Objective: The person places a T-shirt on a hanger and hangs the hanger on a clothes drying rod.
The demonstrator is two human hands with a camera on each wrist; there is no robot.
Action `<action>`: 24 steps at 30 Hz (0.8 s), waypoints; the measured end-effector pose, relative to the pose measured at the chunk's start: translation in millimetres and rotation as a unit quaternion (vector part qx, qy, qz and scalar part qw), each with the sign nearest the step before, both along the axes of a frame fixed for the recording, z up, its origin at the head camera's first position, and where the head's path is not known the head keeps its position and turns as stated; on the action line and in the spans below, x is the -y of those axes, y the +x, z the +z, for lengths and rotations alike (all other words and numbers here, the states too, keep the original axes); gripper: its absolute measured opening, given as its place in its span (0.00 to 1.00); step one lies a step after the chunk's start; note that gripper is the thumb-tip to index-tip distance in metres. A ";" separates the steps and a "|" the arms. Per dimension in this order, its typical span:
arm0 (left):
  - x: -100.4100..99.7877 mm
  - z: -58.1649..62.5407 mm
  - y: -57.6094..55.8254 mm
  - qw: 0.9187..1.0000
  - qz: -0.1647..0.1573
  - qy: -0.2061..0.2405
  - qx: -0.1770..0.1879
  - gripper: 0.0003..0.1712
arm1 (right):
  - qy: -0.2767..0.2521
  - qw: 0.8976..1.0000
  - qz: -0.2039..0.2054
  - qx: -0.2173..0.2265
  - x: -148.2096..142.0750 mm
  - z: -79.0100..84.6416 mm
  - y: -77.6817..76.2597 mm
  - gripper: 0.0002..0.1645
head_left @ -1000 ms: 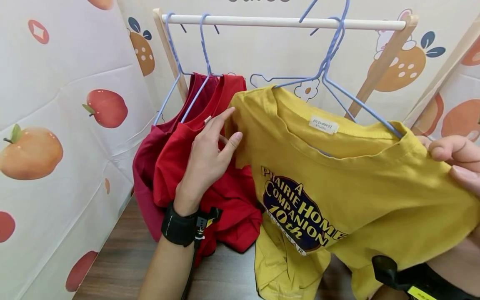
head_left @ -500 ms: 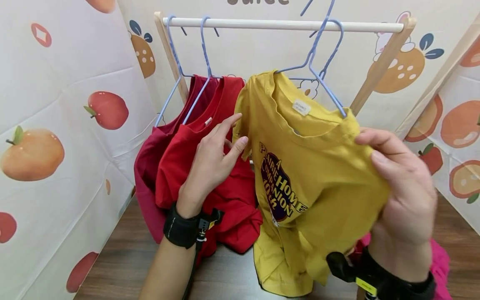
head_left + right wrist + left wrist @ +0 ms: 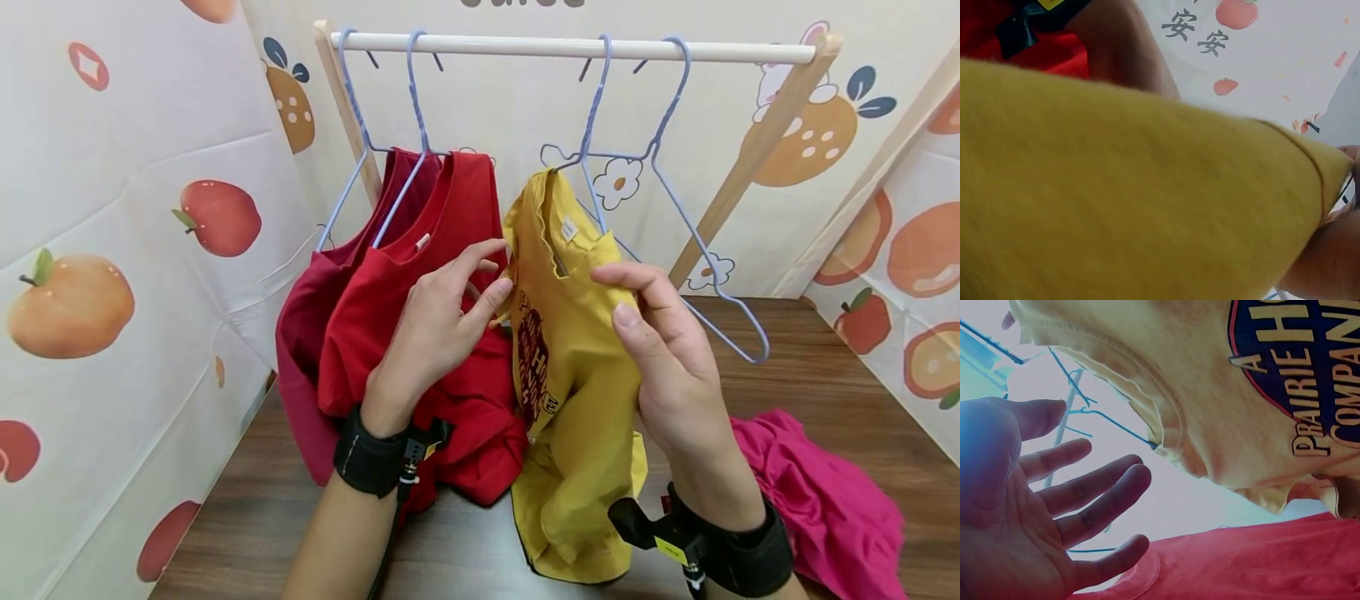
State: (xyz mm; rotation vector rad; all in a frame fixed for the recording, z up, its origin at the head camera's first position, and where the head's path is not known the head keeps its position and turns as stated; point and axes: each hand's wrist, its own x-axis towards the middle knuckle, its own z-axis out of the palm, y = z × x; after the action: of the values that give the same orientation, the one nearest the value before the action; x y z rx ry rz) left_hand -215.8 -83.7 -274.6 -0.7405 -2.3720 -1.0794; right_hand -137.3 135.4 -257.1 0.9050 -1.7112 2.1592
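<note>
A yellow T-shirt (image 3: 570, 350) with a dark printed emblem hangs on a blue hanger (image 3: 595, 117), its hook over the rack's rod. My right hand (image 3: 671, 362) pinches the shirt's right shoulder between thumb and fingers. In the right wrist view the yellow cloth (image 3: 1135, 187) fills much of the picture, drawn to a corner at the fingers. My left hand (image 3: 446, 321) is beside the shirt's left shoulder, fingers apart and loosely bent. The left wrist view shows that hand (image 3: 1041, 500) holding nothing, below the shirt's neckline (image 3: 1166, 419).
A red shirt (image 3: 390, 325) and a darker crimson one (image 3: 300, 333) hang at the left of the rack's white rod (image 3: 510, 43). A bare blue hanger (image 3: 697, 225) hangs right of the yellow shirt. Bright pink cloth (image 3: 825, 500) lies on the wooden table (image 3: 787, 375) at right.
The yellow shirt's hanger has come down onto the rod, left of the bare hanger. My right hand has moved left, turning the shirt more edge-on. My left hand has shifted slightly right.
</note>
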 end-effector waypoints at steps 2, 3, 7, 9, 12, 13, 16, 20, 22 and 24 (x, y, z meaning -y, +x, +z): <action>-1.9 0.3 0.9 1.000 -0.003 -0.006 0.002 0.25 | 0.017 1.000 -0.018 0.000 0.0 -0.4 -0.6 0.21; -2.8 0.6 1.4 1.000 -0.003 -0.009 0.003 0.25 | 0.027 0.999 -0.030 0.002 0.2 -0.3 -0.8 0.22; -5.9 1.3 4.3 1.000 -0.007 -0.016 0.011 0.25 | 0.062 0.996 -0.059 -0.014 1.2 -0.4 -1.4 0.28; -7.4 1.8 5.6 1.000 -0.011 -0.017 0.013 0.24 | 0.075 0.994 -0.071 -0.021 1.2 -0.7 -0.7 0.31; -8.6 2.4 6.9 1.000 -0.017 -0.021 0.015 0.24 | 0.085 0.992 -0.086 -0.037 0.0 -1.1 -0.6 0.30; -9.0 2.3 6.7 0.999 -0.018 -0.023 0.015 0.24 | 0.088 0.991 -0.092 -0.046 -1.0 -1.1 -0.7 0.28; -9.6 1.6 6.1 0.999 -0.020 -0.029 0.014 0.23 | 0.083 0.987 -0.120 -0.074 -4.2 -0.4 -2.1 0.22; -9.8 0.5 5.0 0.999 -0.022 -0.034 0.011 0.22 | 0.094 0.966 -0.224 -0.086 -7.3 1.5 -1.4 0.16; -9.6 0.5 5.0 0.999 -0.023 -0.034 0.011 0.22 | 0.112 0.949 -0.282 -0.080 -9.0 3.0 -1.0 0.12; -9.5 0.9 5.2 0.999 -0.024 -0.035 0.010 0.22 | 0.146 0.927 -0.338 -0.072 -13.0 4.9 -1.2 0.11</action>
State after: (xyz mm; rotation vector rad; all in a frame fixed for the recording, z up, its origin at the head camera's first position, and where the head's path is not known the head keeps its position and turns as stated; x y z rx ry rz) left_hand -210.6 -74.2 -273.7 -0.8174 -2.4319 -1.0327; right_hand -138.4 148.5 -252.2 0.4135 -1.9268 1.3833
